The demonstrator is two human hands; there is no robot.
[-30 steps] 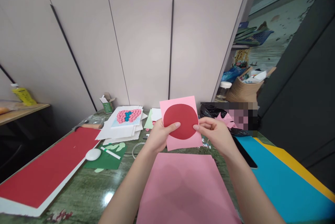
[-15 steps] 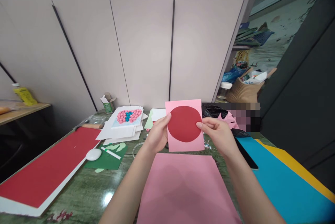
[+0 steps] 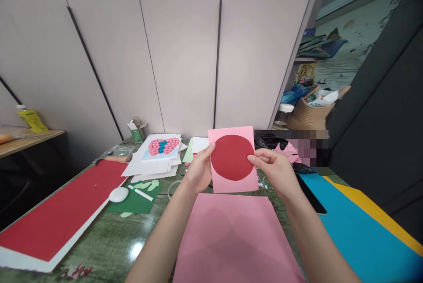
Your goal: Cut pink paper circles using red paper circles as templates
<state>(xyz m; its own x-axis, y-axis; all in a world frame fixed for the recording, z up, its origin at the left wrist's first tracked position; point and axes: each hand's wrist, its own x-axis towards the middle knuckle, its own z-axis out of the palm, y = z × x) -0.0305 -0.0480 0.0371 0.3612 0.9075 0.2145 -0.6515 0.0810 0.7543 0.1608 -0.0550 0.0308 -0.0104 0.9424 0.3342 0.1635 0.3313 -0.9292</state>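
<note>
Raised above the table is a pink card (image 3: 234, 187) with a dark red paper circle (image 3: 232, 158) on its front. At the card's left edge my left hand (image 3: 199, 169) is closed, thumb in front and fingers behind. My right hand (image 3: 276, 169) pinches the right edge, its thumb resting on the rim of the red circle. Whether the circle is stuck to the card, I cannot tell. Below both hands a large pink sheet (image 3: 233, 239) lies flat on the green table.
At left lie a red sheet (image 3: 72, 208), a white computer mouse (image 3: 118, 194) and green paper (image 3: 132, 203) bearing a marker (image 3: 140, 193). White papers (image 3: 150, 167) with a pink-and-blue craft picture (image 3: 162, 147) sit behind. Blue sheet (image 3: 357, 230) and black phone (image 3: 311, 195) are at right.
Almost nothing differs. The pink card has tipped very slightly between my hands, which keep the same hold; the view has shifted a touch.
</note>
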